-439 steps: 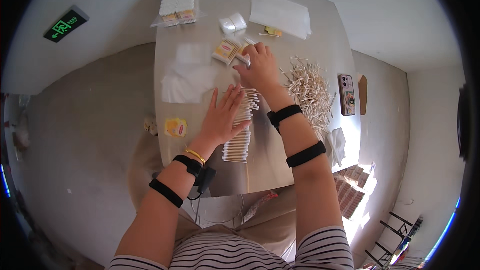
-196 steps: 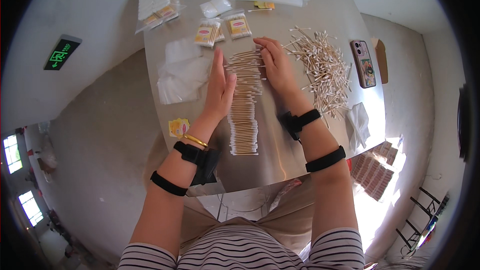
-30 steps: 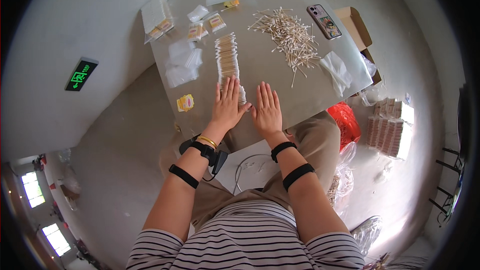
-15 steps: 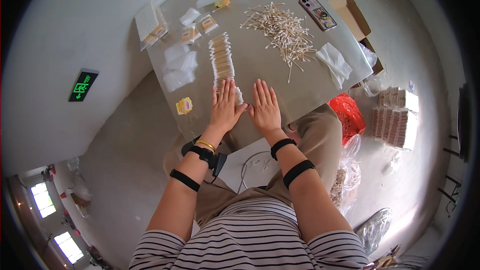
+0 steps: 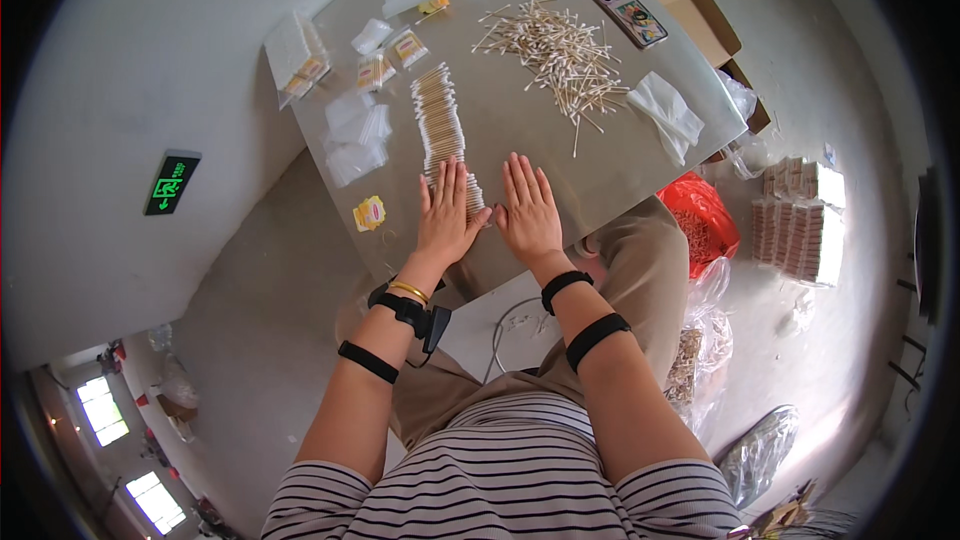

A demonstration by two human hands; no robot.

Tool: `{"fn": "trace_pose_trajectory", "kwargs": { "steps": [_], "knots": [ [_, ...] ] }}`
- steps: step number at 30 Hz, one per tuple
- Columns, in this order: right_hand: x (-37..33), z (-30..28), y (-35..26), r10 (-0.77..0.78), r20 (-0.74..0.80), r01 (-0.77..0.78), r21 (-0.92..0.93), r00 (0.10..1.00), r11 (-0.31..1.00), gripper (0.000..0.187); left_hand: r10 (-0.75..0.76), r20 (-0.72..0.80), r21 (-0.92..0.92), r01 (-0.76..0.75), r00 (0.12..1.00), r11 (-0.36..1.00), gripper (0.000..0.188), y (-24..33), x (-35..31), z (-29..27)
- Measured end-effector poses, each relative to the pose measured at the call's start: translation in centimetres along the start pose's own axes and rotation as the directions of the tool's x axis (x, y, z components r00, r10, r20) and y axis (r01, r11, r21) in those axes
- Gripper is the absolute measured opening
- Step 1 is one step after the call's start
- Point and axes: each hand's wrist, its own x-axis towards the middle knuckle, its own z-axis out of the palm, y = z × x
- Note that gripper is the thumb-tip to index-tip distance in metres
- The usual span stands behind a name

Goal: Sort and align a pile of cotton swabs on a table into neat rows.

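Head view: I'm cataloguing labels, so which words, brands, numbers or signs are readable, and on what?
Dark wall sign: green figure and arrow; small writing not transcribed.
Yellow cards: red mark, too small to read.
Swab packs: printing too small to read.
Phone: no readable text.

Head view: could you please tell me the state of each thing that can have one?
Swab row: lined up side by side
Left hand: flat over the row's near end
Right hand: flat, palm down
Swab pile: loose, jumbled
Phone: back facing up
Cardboard box: open
Red bag: open
Wall sign: lit
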Motion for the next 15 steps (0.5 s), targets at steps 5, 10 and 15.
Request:
{"fn": "trace_pose_trajectory", "kwargs": {
  "steps": [5, 10, 15],
  "knots": [
    [0.01, -0.11, 0.05, -0.001, -0.002, 0.001, -0.003, 1.0, 1.0, 0.07, -0.014, 0.007, 0.036, 0.013, 1.0, 0.999, 0.091, -0.27, 0.65, -0.01],
    [0.1, 0.02, 0.0, 0.0, -0.007, 0.0, -0.007, 1.0, 1.0, 0.07, 0.01, 0.022, 0.03, -0.01, 1.0, 0.999, 0.088, -0.17, -0.09, -0.3],
    [0.05, -0.11, -0.01, 0.013, -0.005, -0.013, -0.036, 1.0, 0.999, 0.067, -0.001, -0.035, -0.047, -0.001, 0.999, 0.999, 0.089, -0.53, 0.33, -0.57]
  ]
}}
